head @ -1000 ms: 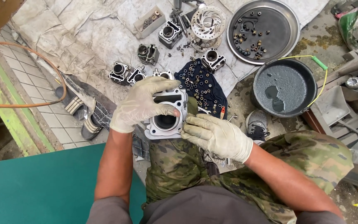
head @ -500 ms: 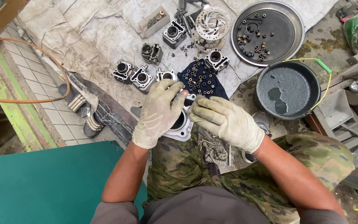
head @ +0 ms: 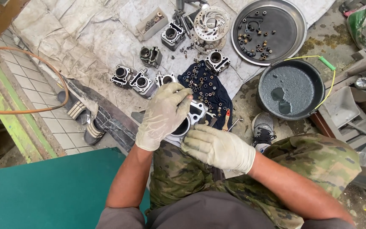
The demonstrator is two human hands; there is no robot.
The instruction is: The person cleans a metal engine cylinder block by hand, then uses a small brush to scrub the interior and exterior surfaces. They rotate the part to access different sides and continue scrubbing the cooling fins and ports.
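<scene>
The left hand (head: 164, 114), in a soiled pale glove, lies over the top of a metal engine cylinder (head: 188, 123) that sits just above the person's lap, its fingers bent down across the near rim and partly covering the round bore. The right hand (head: 217, 147), gloved the same way, rests against the cylinder's lower edge with its fingers pointing toward the left wrist. Both grips are curled against the cylinder, though whether either is truly clamped on it or only pressing on it cannot be told from this angle.

Just beyond the cylinder lies a dark blue cloth (head: 208, 89) strewn with small nuts and bolts, and beside its near corner a red-handled tool (head: 226, 120) lies on the ground. Farther out, on a stained grey sheet (head: 85, 38), more cylinder blocks (head: 134, 79) stand in a loose row (some finned, all with open bores), along with a brake disc (head: 210, 23) and a small rectangular tin of hardware (head: 152, 22). A round steel tray (head: 293, 46) to the right holds scattered small parts, and below it a black basin (head: 291, 89) with a yellow handle contains grey liquid. A grey sneaker (head: 263, 129) shows beside the camouflage trousers (head: 310, 161). An orange hose (head: 30, 80) curves across the tiled ledge on the left, near a pair of sandals (head: 83, 121).
</scene>
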